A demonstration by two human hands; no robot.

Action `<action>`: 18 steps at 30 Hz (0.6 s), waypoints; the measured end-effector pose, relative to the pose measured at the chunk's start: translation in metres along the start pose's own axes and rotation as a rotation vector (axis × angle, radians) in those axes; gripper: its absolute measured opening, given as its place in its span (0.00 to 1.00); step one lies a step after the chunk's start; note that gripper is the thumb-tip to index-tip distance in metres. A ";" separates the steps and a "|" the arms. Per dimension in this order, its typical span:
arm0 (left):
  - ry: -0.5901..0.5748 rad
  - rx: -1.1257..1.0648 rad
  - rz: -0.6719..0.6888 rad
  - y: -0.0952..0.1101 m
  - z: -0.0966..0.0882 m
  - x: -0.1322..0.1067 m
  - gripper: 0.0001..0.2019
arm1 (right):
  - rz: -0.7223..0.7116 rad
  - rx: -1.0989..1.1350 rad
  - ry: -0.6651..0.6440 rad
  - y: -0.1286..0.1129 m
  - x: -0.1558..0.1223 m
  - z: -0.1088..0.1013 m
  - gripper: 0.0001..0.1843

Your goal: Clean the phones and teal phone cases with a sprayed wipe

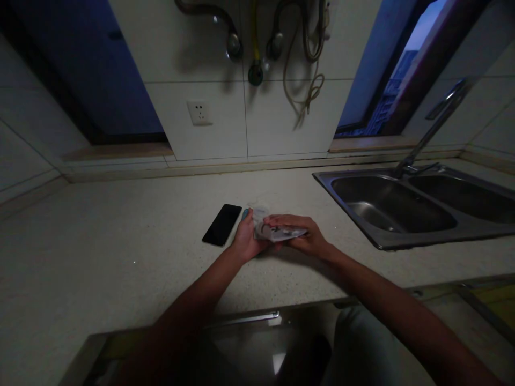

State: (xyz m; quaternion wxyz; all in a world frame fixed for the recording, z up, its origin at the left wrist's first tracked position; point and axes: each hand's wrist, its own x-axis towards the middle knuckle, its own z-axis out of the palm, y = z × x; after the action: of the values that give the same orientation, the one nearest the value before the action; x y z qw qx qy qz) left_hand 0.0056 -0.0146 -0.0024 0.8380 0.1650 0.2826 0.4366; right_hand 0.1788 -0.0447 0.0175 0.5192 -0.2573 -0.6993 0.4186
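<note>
Between both hands is a small flat white packet point(273, 232) with dark marks on its face; its exact kind is too dim to tell. My left hand point(244, 240) grips its left end, thumb up along the edge. Around the right end my right hand point(311, 237) is closed, fingers over the top and thumb below. A thin, see-through plastic-like part point(260, 212) sticks out at the far side, and a bit of blue point(245, 213) shows by the left thumb. Just left of my left hand lies a black smartphone point(222, 225) on the counter.
The pale speckled counter point(120, 241) runs along a tiled wall. A steel double-basin sink point(386, 203) with a tall faucet point(432, 126) is on the right. Hoses and valves point(255, 72) hang above a wall socket point(199, 113). Windows flank both sides.
</note>
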 end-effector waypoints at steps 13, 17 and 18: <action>-0.034 -0.023 0.044 -0.001 -0.004 0.003 0.26 | 0.130 0.025 0.462 0.008 0.011 -0.014 0.21; -0.034 -0.052 0.044 0.000 -0.009 0.006 0.22 | 0.065 -0.127 0.515 0.017 0.012 -0.021 0.20; -0.050 -0.054 0.040 0.000 -0.010 0.007 0.22 | 0.052 -0.121 0.526 0.018 0.012 -0.022 0.20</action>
State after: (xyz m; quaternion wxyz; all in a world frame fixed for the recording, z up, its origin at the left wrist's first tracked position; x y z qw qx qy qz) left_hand 0.0023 -0.0083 -0.0128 0.8399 0.1587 0.2465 0.4567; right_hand 0.1947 -0.0191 0.0109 0.6556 -0.4056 -0.5575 0.3079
